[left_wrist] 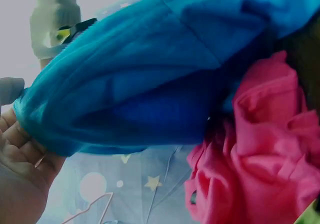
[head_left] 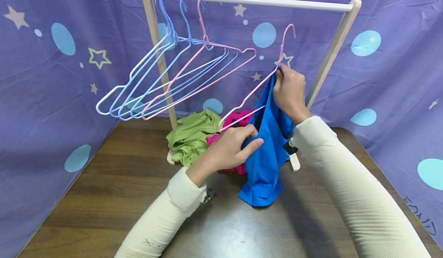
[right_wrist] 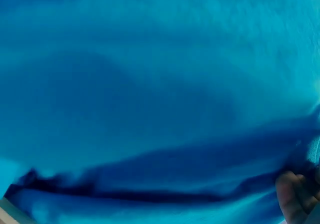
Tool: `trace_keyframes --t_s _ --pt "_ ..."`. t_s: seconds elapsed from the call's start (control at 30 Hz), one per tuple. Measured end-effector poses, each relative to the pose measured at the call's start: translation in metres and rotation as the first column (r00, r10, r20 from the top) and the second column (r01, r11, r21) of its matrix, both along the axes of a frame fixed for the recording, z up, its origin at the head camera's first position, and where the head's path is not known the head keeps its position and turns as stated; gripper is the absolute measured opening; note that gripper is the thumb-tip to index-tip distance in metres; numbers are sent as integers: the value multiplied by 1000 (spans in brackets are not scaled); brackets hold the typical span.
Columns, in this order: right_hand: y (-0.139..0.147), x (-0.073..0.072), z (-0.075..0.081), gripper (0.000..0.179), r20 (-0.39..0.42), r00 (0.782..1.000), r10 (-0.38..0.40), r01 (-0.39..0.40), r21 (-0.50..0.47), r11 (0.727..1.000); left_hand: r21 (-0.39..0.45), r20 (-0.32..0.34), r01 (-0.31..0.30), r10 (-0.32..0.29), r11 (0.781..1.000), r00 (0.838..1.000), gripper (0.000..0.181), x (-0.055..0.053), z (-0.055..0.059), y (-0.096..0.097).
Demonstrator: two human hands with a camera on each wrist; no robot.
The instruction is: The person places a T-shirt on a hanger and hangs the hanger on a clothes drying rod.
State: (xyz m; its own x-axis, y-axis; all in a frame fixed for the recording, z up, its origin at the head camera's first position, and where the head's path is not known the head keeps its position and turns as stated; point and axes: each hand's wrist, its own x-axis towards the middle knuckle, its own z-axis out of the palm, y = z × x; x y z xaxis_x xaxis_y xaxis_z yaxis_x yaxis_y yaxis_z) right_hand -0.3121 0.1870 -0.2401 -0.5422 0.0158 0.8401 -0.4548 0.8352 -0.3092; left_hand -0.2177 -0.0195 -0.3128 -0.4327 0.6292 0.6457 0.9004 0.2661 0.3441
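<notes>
A blue shirt (head_left: 266, 154) hangs in front of the rack, its lower end over the table. High up, my right hand (head_left: 290, 89) pinches the shirt's upper edge together with a pink hanger (head_left: 247, 96) near the base of its hook. That hook stands in the air below the rail, and one arm of the hanger disappears into the cloth. Lower down, my left hand (head_left: 232, 148) holds the shirt's near edge, thumb on one side and fingers behind the fabric (left_wrist: 115, 79). In the right wrist view, blue cloth (right_wrist: 150, 94) fills nearly everything, with fingertips at the lower right.
White, blue and pink hangers (head_left: 173, 77) hang on the left of the rack's white rail (head_left: 263, 1). A green garment (head_left: 192, 137) and a crumpled pink garment (left_wrist: 270, 154) lie under them on the wooden table (head_left: 100, 196). A patterned purple curtain (head_left: 391, 77) surrounds the table.
</notes>
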Motion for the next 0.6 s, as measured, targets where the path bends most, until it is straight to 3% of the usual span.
trace_keyframes --t_s 0.27,0.6 --pt "12 -3 -3 19 28 998 -64 64 -15 998 57 -126 -131 137 990 982 16 1 12 -13" --pt "23 -8 -8 22 54 988 -143 145 -25 989 118 -150 -193 210 974 966 15 -2 21 -29"
